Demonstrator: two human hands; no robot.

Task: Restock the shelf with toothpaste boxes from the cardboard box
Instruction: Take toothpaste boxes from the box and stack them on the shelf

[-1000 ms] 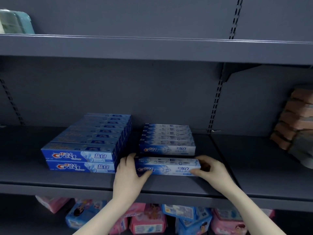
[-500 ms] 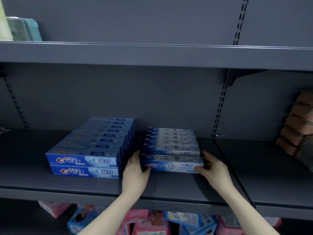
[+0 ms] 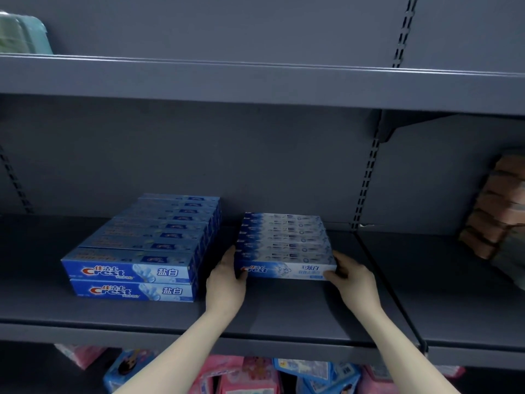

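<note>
A light blue and white Crest toothpaste box (image 3: 285, 271) lies at the front of a single-layer row of matching boxes (image 3: 284, 236) on the dark grey shelf (image 3: 170, 317). My left hand (image 3: 225, 280) grips its left end, thumb on the front face. My right hand (image 3: 350, 275) grips its right end. To the left stands a two-layer stack of darker blue Crest boxes (image 3: 136, 275). The cardboard box is out of view.
An upper shelf (image 3: 255, 81) overhangs the working space. Brown stacked packs (image 3: 494, 211) sit at the far right. A green pack (image 3: 22, 35) sits on the upper shelf at left. Pink and blue packets (image 3: 255, 376) fill the shelf below.
Both hands pushed the front toothpaste box back along the shelf until it met the row behind it. The view has shifted slightly.
</note>
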